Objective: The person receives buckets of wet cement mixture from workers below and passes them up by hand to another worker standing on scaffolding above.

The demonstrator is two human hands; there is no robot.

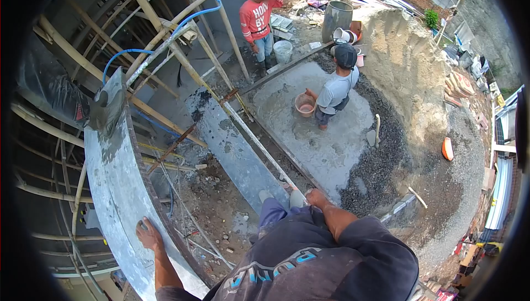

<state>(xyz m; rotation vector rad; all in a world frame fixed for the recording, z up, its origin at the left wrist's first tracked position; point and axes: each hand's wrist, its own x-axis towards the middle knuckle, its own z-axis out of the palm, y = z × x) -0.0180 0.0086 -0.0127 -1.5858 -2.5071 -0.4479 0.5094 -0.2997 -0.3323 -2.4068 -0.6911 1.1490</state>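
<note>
The left hand (149, 235) rested, fingers spread apart, on a grey metal sheet (107, 177) at lower left. The right hand (317, 198), below centre, was curled; whether it gripped anything could not be told. Above, a co-worker (334, 88) touched a bucket (305, 106).

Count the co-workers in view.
2: a person in a red top beside the white bucket, and a person in a light shirt at the orange bucket. Others may be hidden.
</note>
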